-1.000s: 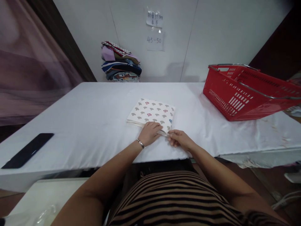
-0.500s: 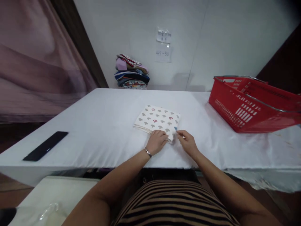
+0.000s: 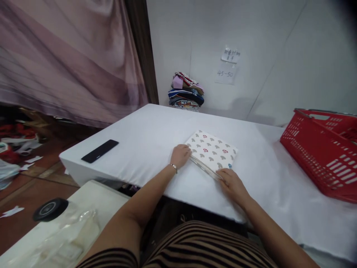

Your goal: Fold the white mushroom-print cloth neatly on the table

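A folded cloth (image 3: 213, 152), white with grey and red mushroom shapes and one blue mark at its near right corner, lay flat near the middle of the white-covered table (image 3: 145, 134), closer to the person's edge than to the wall. Its stacked layers showed as thin lines along the near edge.

The left hand (image 3: 180, 155) rested at the cloth's near left corner, fingers (image 3: 186, 149) curled loosely and lying on the edge of the fabric; a thin bracelet (image 3: 174, 166) sat on the wrist. The right hand (image 3: 232, 184) lay at the near right corner, knuckles up, fingertips pressed to the layered edge. Both hands touched the cloth, but the fingertips were tucked under or behind the knuckles, so whether either hand pinched a layer or only pressed down on it could not be told; the left seemed merely to rest there.

Well to the left on the table lay a black phone (image 3: 99, 150), flat and apart from everything else. A red plastic basket (image 3: 320, 149) stood on the right, cut off by the picture's edge, its inside mostly out of sight. At the far side, against the white wall, sat a pile of folded fabrics (image 3: 186, 91), and above it two paper notes (image 3: 227, 67), the handwriting too small to read surely. A mauve curtain (image 3: 69, 59) hung on the left. Below, the person's striped garment (image 3: 200, 245) filled the bottom edge, and a pale surface (image 3: 92, 201) carrying a round black object (image 3: 50, 209) and clear plastic was blurred.
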Motion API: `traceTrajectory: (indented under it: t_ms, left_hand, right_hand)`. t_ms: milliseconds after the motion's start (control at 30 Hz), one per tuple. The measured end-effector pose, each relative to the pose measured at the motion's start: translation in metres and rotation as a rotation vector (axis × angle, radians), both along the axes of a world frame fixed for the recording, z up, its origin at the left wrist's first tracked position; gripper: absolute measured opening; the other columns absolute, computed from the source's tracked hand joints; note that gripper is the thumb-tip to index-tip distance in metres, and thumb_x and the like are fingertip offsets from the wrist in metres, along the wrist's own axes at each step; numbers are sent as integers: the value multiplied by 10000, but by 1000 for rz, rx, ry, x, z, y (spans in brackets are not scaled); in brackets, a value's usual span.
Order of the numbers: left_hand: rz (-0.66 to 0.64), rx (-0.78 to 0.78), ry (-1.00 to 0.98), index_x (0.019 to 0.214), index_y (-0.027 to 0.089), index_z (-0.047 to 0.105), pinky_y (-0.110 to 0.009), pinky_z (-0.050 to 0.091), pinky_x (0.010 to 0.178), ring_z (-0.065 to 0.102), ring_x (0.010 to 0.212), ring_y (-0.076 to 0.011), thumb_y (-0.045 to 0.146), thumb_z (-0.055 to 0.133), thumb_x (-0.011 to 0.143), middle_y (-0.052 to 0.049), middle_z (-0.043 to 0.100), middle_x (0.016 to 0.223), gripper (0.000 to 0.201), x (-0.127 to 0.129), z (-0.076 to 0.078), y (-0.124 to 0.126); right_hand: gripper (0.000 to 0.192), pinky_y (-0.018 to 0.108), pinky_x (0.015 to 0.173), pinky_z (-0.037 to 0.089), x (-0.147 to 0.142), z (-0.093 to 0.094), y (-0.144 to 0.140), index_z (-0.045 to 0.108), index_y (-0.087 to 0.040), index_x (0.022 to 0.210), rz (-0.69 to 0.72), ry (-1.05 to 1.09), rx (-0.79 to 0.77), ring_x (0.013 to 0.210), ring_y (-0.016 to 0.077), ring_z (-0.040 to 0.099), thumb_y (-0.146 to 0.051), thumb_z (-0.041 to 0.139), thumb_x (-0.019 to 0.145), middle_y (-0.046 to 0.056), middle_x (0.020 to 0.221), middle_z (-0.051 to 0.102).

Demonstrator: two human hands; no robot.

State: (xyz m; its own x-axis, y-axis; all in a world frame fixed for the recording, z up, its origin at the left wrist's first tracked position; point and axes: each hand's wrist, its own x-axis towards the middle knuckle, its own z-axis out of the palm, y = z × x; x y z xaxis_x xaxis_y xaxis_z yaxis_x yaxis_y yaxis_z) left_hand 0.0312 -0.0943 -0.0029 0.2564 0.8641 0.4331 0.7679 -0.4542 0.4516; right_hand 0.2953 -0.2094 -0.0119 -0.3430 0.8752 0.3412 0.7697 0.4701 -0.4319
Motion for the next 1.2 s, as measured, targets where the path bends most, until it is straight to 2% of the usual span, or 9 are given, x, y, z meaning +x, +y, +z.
traceTrajectory:
  t_ms: [100,200,333,433,567,733,867,1067,1200]
  left_hand:
    - [328,-126,-152,879,198,677,-317,412,895,565,972,-183,331,484,853,-57,662,1000,236,-24,0,14]
    - [433,-267,-218,806,202,680,-282,434,816,589,885,-170,413,502,826,-48,669,930,276,-31,2,17]
    - [389,-432,-190,727,197,672,-268,429,708,603,798,-174,524,547,761,-49,685,841,352,-21,10,19]
    - [387,-555,-193,748,192,665,-263,416,633,610,739,-177,490,612,711,-56,693,815,305,-14,17,24]
    - [421,-576,-220,791,183,662,-244,417,636,618,776,-169,433,591,743,-60,697,851,264,-17,25,29]
    - [443,-635,-137,776,182,642,-242,417,646,614,773,-168,406,582,750,-49,690,809,233,-21,24,26]
    - [413,-619,-106,748,182,614,-249,411,628,601,726,-169,374,581,744,-44,668,727,195,-17,27,25]
    - [351,-450,-130,696,188,572,-233,395,622,561,703,-137,274,604,711,-13,641,743,93,-14,35,39]
    - [323,-398,-225,701,191,575,-224,394,608,547,666,-119,273,626,707,6,629,723,97,-14,26,47]
  right_hand:
    - [290,402,874,447,-2,0,2,636,-227,1075,-7,-19,11,980,244,549,-228,470,838,91,1045,615]
    - [268,394,851,449,-5,3,5,639,-222,1056,-15,-45,14,947,239,552,-240,483,839,90,1020,616]
    - [264,401,837,447,-8,6,7,644,-224,1052,-35,-71,21,931,243,547,-254,485,843,92,1003,615]
    - [270,401,834,447,-9,5,7,651,-210,1048,-38,-72,46,937,245,546,-244,475,846,102,1006,611]
    - [281,396,811,457,-8,2,6,652,-211,1052,-31,-81,64,927,242,552,-213,468,840,104,1004,615]
    - [260,386,811,460,-8,-1,8,648,-200,1035,-26,-99,131,926,229,554,-198,477,839,97,998,617]
    - [246,379,797,462,-8,-1,8,636,-188,1034,-22,-109,157,913,225,549,-190,475,848,98,991,615]
    - [260,378,790,452,-9,-5,6,626,-188,1053,-24,-116,164,914,228,543,-179,473,843,99,995,604]
    - [281,371,783,442,-10,-8,6,617,-200,1076,-29,-124,166,913,226,539,-168,470,838,93,1006,598]
